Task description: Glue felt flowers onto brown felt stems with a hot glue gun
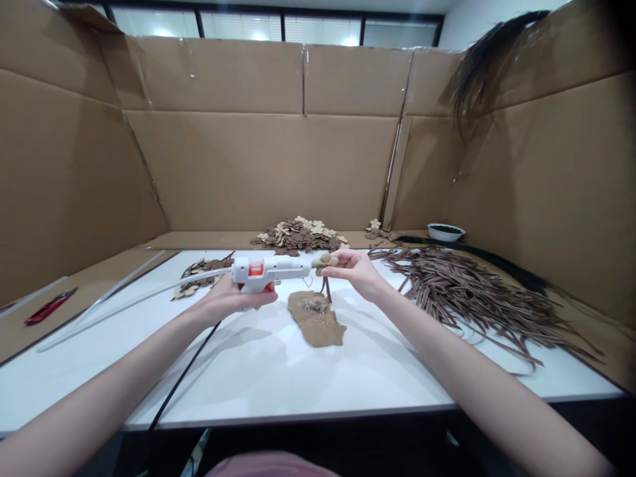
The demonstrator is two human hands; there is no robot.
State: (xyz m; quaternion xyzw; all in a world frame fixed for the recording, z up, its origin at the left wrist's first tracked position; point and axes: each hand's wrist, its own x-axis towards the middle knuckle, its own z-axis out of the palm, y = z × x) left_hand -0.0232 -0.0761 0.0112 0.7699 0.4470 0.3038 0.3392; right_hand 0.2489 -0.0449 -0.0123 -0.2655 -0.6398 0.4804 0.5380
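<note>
My left hand [236, 295] is wrapped round the grip of a white hot glue gun [278, 268], which points right. A long clear glue stick [149, 311] trails out of its back end. Between thumb and fingers, my right hand [358, 270] pinches a tan felt-like flower [325, 262] right at the gun's nozzle; whether the tip touches it I cannot tell. Brown strips [326, 289] hang below the flower. Underneath, a torn piece of brown cardboard [318, 324] with dried glue on it lies on the white table [278, 384].
Flower cutouts are heaped at the back [303, 235], with a smaller pile [199, 271] behind my left hand. Brown strips [457, 285] spread over the right side. A white bowl [446, 232] stands back right; a red cutter [50, 308] lies far left. Cardboard walls [238, 165] surround the table.
</note>
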